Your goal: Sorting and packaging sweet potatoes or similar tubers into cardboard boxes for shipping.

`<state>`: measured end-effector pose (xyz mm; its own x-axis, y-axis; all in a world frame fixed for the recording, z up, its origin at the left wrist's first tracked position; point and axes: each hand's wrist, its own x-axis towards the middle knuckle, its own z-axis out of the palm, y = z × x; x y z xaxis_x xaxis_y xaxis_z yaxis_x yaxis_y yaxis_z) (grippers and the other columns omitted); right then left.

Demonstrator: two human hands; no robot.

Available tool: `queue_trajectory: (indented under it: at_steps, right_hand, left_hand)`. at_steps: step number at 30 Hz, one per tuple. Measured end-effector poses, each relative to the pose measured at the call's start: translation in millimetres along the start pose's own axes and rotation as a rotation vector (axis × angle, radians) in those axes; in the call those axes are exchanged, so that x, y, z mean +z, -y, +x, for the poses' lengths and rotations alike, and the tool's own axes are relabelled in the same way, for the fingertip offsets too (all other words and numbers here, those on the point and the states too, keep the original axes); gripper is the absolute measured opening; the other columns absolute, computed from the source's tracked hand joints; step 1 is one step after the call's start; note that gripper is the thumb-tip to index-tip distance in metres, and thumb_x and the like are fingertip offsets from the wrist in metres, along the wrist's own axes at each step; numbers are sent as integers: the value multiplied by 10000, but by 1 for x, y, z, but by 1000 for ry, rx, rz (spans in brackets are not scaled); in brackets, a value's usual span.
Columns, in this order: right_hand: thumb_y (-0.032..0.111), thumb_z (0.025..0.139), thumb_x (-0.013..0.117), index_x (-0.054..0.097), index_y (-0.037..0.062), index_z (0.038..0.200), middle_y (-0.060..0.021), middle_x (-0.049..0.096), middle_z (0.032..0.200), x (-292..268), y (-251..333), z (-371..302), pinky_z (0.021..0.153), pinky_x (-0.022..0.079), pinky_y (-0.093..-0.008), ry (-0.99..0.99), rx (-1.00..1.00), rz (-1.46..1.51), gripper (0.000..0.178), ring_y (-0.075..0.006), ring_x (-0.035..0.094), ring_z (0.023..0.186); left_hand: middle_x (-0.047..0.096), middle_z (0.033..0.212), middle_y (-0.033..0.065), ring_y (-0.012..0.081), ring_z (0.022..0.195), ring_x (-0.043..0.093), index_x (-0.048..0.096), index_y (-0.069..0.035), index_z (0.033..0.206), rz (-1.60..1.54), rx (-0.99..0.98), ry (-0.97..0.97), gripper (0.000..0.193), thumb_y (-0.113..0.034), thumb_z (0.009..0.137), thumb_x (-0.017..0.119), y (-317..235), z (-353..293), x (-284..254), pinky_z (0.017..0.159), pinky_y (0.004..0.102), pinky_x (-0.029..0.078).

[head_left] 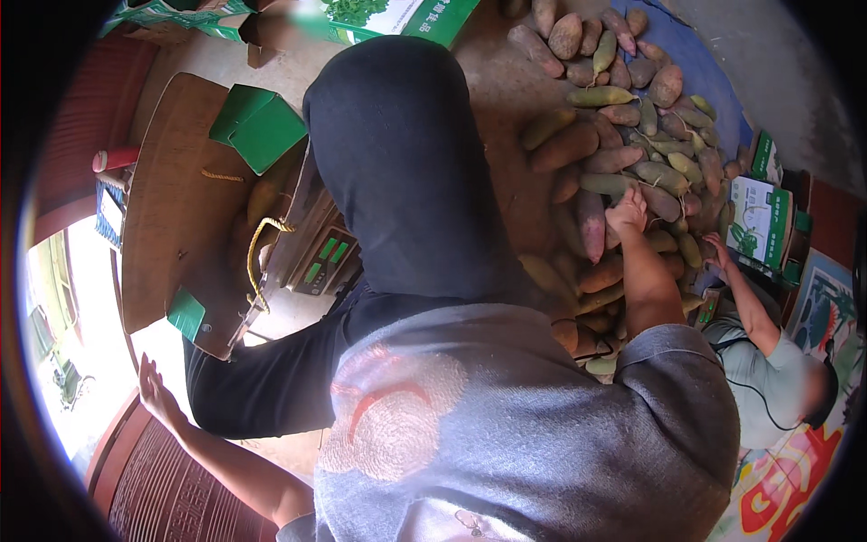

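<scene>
My left hand (pixel 160 395) is held out at the lower left, fingers apart and nothing in it. It is near the lower corner of an open cardboard box (pixel 172 181) with green inner flaps and yellow rope handles. A few dim rounded shapes show inside the box. On the right, my right hand (pixel 627 212) reaches into a heap of radishes, its fingers bent and closed on a green radish (pixel 607 183) that they partly hide. A reddish radish (pixel 591 224) lies right beside that hand. Other radishes (pixel 666 176) are green, pink or earthy brown.
A scale with a green-lit display (pixel 327 257) is beside the box. Another person (pixel 763 361) reaches toward the heap from the right. Printed green-and-white cartons (pixel 759 221) stand beyond it. A blue sheet (pixel 695 45) lies under the far radishes. A carved wooden seat (pixel 172 483) is at lower left.
</scene>
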<state>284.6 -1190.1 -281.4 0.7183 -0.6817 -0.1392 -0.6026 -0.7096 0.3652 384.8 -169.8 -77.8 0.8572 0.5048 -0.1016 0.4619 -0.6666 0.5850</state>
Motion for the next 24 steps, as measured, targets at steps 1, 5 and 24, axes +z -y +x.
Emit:
queue_trajectory:
  at_steps: [1,5,24]
  right_hand:
    - [215,763,781,391,157,1478,-98,414,1519,13,-17,11,1157,380,-439,167,92,97,815,-333,422,1362]
    - [241,792,779,334,181,1506,-133,380,1527,-15,15,-2,1180,384,-470,460,137,76,844,-396,374,1409]
    - [244,681,917,500,167,1412,-176,569,1412,-181,99,27,1054,451,-483,-163,-71,577,845,-379,558,1292]
  left_hand:
    - [604,1438,122,296,1331,572,599,-112,1441,-12,12,6,411,-306,1090,511,5,0,7,1121,464,434]
    - [604,1430,133,296,1327,575,602,-96,1432,-35,33,-23,414,-308,1086,522,34,-9,-4,1116,457,445]
    - [665,1362,120,246,1253,636,653,-52,1359,-350,364,-137,434,-365,1070,569,-123,45,20,1059,395,498]
